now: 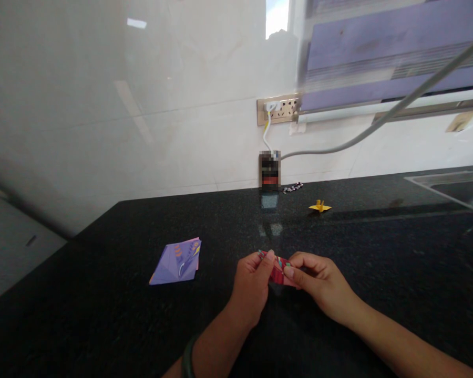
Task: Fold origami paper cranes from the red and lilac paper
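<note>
Both hands meet over the black counter (102,294) near its front. My left hand (252,286) and my right hand (319,283) each pinch an end of a small red patterned folded paper (278,270), held just above the counter. Fingers of both hands are closed on it. A dark band sits on my left wrist.
A purple folded paper stack (177,261) lies to the left of my hands. A yellow paper crane (319,207) stands farther back on the right. A phone (269,170) leans on the wall, plugged into a socket strip (279,109). A sink edge (449,184) shows far right.
</note>
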Demonstrator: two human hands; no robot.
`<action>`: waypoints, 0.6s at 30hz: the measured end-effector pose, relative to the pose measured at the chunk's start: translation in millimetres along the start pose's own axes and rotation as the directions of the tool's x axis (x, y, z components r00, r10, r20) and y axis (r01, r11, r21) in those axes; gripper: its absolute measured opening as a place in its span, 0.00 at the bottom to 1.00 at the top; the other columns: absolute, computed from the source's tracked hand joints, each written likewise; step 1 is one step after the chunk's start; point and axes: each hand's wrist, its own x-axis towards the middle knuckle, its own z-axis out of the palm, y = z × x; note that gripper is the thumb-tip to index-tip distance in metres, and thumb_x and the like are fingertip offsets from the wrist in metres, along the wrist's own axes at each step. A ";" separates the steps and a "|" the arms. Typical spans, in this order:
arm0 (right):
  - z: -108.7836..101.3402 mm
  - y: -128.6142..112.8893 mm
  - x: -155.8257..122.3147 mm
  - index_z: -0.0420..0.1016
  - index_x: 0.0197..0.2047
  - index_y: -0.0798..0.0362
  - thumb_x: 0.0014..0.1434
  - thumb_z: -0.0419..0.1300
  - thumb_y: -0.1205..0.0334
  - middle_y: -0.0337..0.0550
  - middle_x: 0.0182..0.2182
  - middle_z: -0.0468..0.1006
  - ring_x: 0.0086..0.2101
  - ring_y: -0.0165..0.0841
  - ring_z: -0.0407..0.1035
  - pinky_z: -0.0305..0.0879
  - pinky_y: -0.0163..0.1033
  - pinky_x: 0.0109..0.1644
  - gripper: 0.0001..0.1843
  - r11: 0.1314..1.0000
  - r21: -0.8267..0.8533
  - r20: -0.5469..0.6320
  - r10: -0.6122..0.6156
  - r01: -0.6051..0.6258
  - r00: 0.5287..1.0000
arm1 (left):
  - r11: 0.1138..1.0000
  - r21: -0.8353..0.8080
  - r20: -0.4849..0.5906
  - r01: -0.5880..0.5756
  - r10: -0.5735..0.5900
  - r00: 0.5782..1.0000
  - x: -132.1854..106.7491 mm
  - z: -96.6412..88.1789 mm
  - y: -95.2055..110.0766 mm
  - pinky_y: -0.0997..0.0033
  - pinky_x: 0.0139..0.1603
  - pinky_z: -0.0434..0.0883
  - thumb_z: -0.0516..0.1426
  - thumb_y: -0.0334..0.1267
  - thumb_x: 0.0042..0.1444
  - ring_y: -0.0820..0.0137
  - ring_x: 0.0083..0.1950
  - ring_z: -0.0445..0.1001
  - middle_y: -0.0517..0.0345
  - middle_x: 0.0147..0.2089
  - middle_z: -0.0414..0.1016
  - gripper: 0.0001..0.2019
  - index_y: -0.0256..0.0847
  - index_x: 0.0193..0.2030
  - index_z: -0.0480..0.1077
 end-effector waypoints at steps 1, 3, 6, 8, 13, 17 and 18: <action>0.0 0.4 0.3 0.68 0.24 0.56 0.52 0.56 0.57 0.36 0.20 0.67 0.22 0.26 0.60 0.58 0.32 0.26 0.11 1.000 0.014 -0.006 0.015 -0.015 1.000 | 1.000 -0.006 -0.002 0.005 -0.005 1.000 0.6 -0.3 -0.1 0.74 0.27 0.63 0.51 0.47 0.51 0.74 0.23 0.65 0.58 0.21 0.67 0.17 0.34 0.23 0.67; 0.3 1.0 0.8 0.68 0.24 0.56 0.51 0.56 0.56 0.36 0.19 0.67 0.21 0.26 0.60 0.57 0.31 0.25 0.12 0.999 0.031 -0.014 0.042 -0.041 0.999 | 1.000 -0.014 0.002 0.005 -0.005 1.000 1.9 -1.0 0.2 0.73 0.28 0.63 0.53 0.47 0.50 0.74 0.24 0.66 0.58 0.22 0.68 0.15 0.34 0.25 0.68; 1.1 0.7 1.0 0.68 0.24 0.56 0.51 0.57 0.57 0.35 0.19 0.67 0.21 0.25 0.60 0.57 0.31 0.26 0.11 0.999 0.001 -0.022 0.040 -0.040 0.999 | 1.000 -0.002 -0.003 -0.008 0.008 1.000 3.1 -2.0 1.2 0.73 0.30 0.64 0.58 0.42 0.45 0.74 0.26 0.67 0.58 0.24 0.70 0.10 0.35 0.27 0.68; 1.8 0.3 1.1 0.68 0.25 0.56 0.51 0.56 0.57 0.35 0.20 0.66 0.22 0.25 0.59 0.57 0.31 0.26 0.10 0.999 -0.015 -0.019 0.033 -0.033 0.999 | 1.000 0.005 -0.013 -0.021 0.021 1.000 3.1 -2.1 1.5 0.74 0.30 0.64 0.59 0.39 0.44 0.74 0.25 0.67 0.59 0.23 0.70 0.09 0.35 0.25 0.68; 1.6 2.5 1.6 0.67 0.23 0.56 0.53 0.55 0.57 0.36 0.20 0.67 0.22 0.26 0.60 0.59 0.31 0.26 0.12 0.999 -0.051 0.013 0.015 -0.014 1.000 | 0.999 0.029 -0.015 -0.029 0.030 0.999 1.2 0.0 1.1 0.75 0.27 0.63 0.59 0.39 0.44 0.75 0.23 0.66 0.59 0.21 0.70 0.08 0.35 0.23 0.69; 0.2 1.1 0.8 0.67 0.23 0.56 0.54 0.54 0.57 0.37 0.20 0.67 0.23 0.26 0.61 0.60 0.32 0.28 0.13 0.998 -0.063 0.030 -0.006 0.008 1.000 | 0.999 0.021 -0.047 -0.036 0.037 0.998 0.8 1.1 1.2 0.75 0.27 0.63 0.59 0.38 0.44 0.75 0.23 0.66 0.60 0.21 0.70 0.08 0.35 0.23 0.69; -0.2 -0.1 0.7 0.67 0.24 0.56 0.54 0.54 0.57 0.37 0.20 0.67 0.24 0.27 0.61 0.60 0.32 0.28 0.13 0.998 -0.059 0.042 -0.009 0.012 0.999 | 0.999 0.006 -0.049 -0.034 0.034 0.998 1.1 0.9 1.1 0.75 0.28 0.63 0.59 0.38 0.44 0.75 0.23 0.66 0.59 0.21 0.70 0.08 0.35 0.23 0.69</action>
